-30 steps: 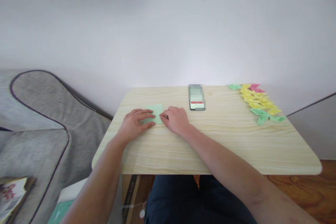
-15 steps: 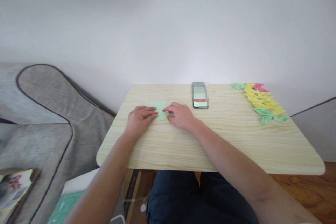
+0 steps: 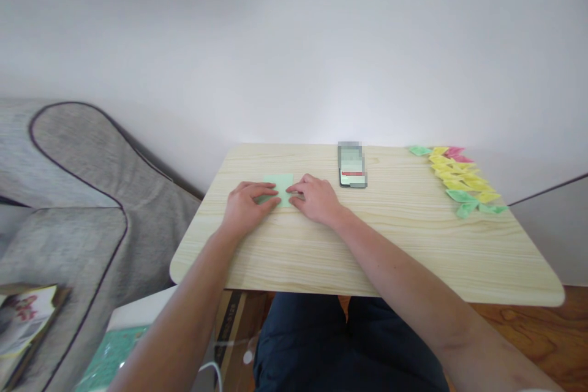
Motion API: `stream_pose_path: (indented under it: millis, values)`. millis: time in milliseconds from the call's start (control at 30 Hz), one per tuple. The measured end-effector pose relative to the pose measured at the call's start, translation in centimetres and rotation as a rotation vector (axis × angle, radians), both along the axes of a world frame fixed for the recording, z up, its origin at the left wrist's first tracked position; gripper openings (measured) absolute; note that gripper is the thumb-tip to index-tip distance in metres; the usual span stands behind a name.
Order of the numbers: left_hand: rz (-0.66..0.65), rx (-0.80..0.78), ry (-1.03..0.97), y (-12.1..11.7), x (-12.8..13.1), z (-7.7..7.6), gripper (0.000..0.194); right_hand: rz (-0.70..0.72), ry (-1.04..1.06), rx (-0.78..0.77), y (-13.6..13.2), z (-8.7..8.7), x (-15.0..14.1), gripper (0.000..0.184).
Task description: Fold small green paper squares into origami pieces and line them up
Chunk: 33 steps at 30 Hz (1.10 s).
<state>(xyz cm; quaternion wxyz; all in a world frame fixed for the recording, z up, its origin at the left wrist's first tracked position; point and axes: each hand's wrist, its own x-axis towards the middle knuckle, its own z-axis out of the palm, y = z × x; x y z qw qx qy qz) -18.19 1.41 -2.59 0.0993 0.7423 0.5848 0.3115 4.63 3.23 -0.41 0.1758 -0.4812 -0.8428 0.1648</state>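
Observation:
A light green square of paper (image 3: 285,182) lies flat on the wood-patterned table, between my two hands. My left hand (image 3: 248,203) rests over its left side, fingers stretched out and the thumb apart from them, covering part of the sheet. At the right edge of the paper, my right hand (image 3: 316,198) touches it with fingertips and thumb, a gap between them. Neither hand visibly pinches the sheet. Folded paper pieces lie at the table's right: several yellow ones (image 3: 452,173), a pink one (image 3: 459,154) and green ones (image 3: 465,198).
Behind my right hand lies a phone (image 3: 353,165) with a blurred screen. The table (image 3: 367,251) stands against a white wall. A grey sofa (image 3: 68,245) is at the left, with a magazine (image 3: 30,318) on it. Below the table's front edge is a cardboard box (image 3: 241,331).
My right thumb has moved onto the paper's edge, and its index finger sits nearer that edge. My left fingers have spread slightly. The whole view has shifted a little.

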Motion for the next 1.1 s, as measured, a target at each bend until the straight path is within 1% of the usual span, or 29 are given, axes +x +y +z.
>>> stream_pose_path:
  millis: [100,233,467,600,700,933,1000,1100]
  values:
    - [-0.029,-0.001,0.017,-0.26,-0.14,0.19,0.028,-0.008,0.013,0.006,-0.02,-0.17,0.0,0.028]
    - [-0.034,0.004,0.017,-0.32,-0.15,0.09,0.024,-0.024,0.023,0.007,-0.14,-0.25,-0.1,0.026]
    - [0.022,-0.007,-0.003,-0.13,0.17,-0.2,0.024,-0.008,0.057,0.003,-0.23,-0.08,-0.01,0.025]
    - [0.02,-0.022,-0.042,0.12,0.0,-0.36,0.025,0.001,0.097,0.026,-0.09,-0.23,0.07,0.027]
    - [0.025,-0.043,-0.073,0.29,-0.12,-0.38,0.026,0.001,0.11,0.043,0.06,-0.43,0.01,0.026]
    - [-0.004,-0.064,-0.093,0.45,-0.19,-0.04,0.027,0.013,0.195,0.051,0.21,-0.64,-0.18,0.023]
    - [-0.011,-0.07,-0.093,0.4,-0.2,0.08,0.029,0.016,0.244,0.033,0.2,-0.74,-0.4,0.024]
    - [-0.025,-0.079,-0.079,0.22,-0.26,0.23,0.031,-0.001,0.343,-0.042,0.18,-0.98,-0.85,0.025]
